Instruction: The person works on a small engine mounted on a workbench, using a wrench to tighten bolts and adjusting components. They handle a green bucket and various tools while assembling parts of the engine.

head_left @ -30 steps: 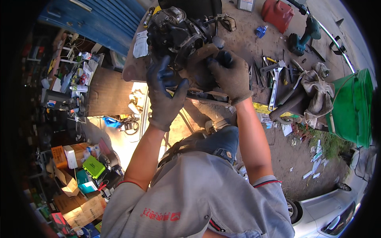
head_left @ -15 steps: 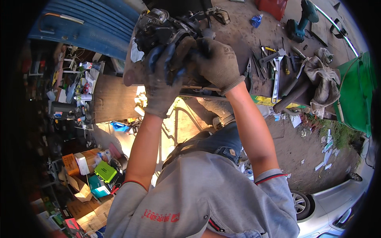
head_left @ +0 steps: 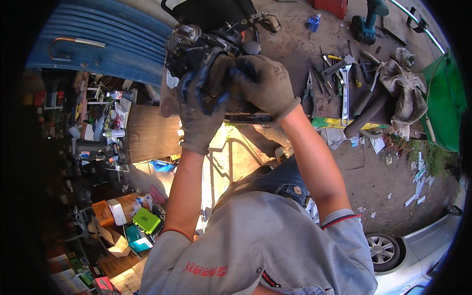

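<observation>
A dark, greasy mechanical assembly [head_left: 196, 46] with metal castings and hoses rests at the workbench's near left. My left hand [head_left: 200, 105], in a grey glove with dark blue finger coating, has its fingers curled around a brownish, rounded dark part [head_left: 220, 73] at the assembly's near side. My right hand [head_left: 268, 86], gloved alike, is closed beside that part from the right. Its fingertips point in toward my left fingers, and what they grip is hidden in shadow.
On the bench [head_left: 290, 46] lie an adjustable wrench [head_left: 345, 93], pliers [head_left: 309, 96], several screwdrivers, a hammer and a crumpled rag [head_left: 400, 96]. A cordless drill [head_left: 366, 24] stands farther back. A green bucket [head_left: 445, 108] is at the right; a silver car [head_left: 418, 253] is lower right.
The view has shifted slightly, bringing more of the assembly into sight. Both hands stay at the same dark part, with small finger movements.
</observation>
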A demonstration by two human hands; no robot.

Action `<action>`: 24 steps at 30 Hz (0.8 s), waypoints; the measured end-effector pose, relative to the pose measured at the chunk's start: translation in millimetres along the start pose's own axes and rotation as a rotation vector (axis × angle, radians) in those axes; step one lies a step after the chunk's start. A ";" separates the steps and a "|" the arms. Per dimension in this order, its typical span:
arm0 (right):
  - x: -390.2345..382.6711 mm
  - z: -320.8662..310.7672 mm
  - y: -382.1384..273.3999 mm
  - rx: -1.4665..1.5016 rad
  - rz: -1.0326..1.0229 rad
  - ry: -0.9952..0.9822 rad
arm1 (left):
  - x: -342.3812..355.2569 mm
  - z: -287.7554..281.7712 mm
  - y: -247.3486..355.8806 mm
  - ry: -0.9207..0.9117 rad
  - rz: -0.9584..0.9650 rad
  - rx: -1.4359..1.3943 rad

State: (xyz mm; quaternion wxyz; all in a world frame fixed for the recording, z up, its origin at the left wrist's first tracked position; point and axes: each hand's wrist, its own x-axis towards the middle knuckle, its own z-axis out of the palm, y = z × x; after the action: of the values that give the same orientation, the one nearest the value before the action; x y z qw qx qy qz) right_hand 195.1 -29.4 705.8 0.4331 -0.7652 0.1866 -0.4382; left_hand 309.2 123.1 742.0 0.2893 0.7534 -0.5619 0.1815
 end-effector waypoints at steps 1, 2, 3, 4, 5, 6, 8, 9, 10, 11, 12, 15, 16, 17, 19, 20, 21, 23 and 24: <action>-0.1 1.5 0.7 -0.007 -0.012 0.013 | 0.7 0.2 0.0 0.009 0.008 -0.017; 0.3 2.2 0.8 -0.025 -0.006 0.000 | 0.5 1.3 -1.1 0.023 -0.011 -0.018; 1.4 2.1 0.2 -0.043 0.001 -0.014 | -0.4 3.5 -3.3 0.037 -0.030 -0.020; 2.6 2.0 -0.6 -0.061 0.007 -0.028 | -1.0 5.3 -5.2 0.053 -0.050 -0.021; 3.9 1.8 -1.5 -0.099 0.020 -0.045 | -0.4 7.0 -6.7 0.059 -0.077 -0.063; 5.3 1.4 -2.3 -0.138 0.033 -0.062 | 0.8 9.0 -8.2 0.066 -0.105 -0.106; 7.0 3.0 -2.5 -0.151 0.036 -0.051 | 1.9 11.4 -9.2 0.098 -0.123 -0.165; 7.6 4.3 -1.9 -0.128 0.028 -0.019 | 2.2 12.7 -9.3 0.122 -0.112 -0.184; 8.2 5.0 -0.3 -0.109 0.021 0.013 | 2.2 14.5 -10.0 0.145 -0.100 -0.206; 8.9 5.6 2.4 -0.031 -0.023 0.032 | 0.9 15.5 -12.2 0.146 -0.102 -0.199; 9.5 6.2 5.6 0.047 -0.068 0.051 | -1.0 16.2 -15.3 0.146 -0.104 -0.193; 13.9 3.7 10.7 0.112 -0.060 0.003 | -3.3 16.5 -17.5 0.135 -0.121 -0.160; 15.4 2.3 10.1 0.107 -0.033 -0.032 | -3.7 15.7 -17.3 0.129 -0.130 -0.146; 16.9 1.3 7.9 0.115 0.033 -0.076 | -2.7 14.5 -16.8 0.126 -0.075 -0.097; 21.3 -2.0 0.3 0.131 0.166 -0.166 | 0.2 11.7 -15.6 0.121 0.034 0.002; 25.2 -6.3 -3.8 0.150 0.215 -0.216 | 0.1 10.7 -15.0 0.100 0.040 0.039; 30.2 -12.0 -9.2 0.169 0.265 -0.266 | -0.5 9.9 -14.1 0.078 0.045 0.077; 33.8 -12.2 -7.7 0.152 0.287 -0.274 | 3.0 7.8 -12.8 0.026 0.097 0.124; 36.8 -7.6 -0.5 0.116 0.259 -0.234 | 8.3 5.6 -13.2 -0.004 0.142 0.136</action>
State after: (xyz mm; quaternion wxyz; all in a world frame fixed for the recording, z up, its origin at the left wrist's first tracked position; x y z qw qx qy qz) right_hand 208.8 -57.5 726.8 0.5482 -0.7542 0.2063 -0.2969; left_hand 323.9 116.0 739.5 0.2228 0.7300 -0.6009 0.2376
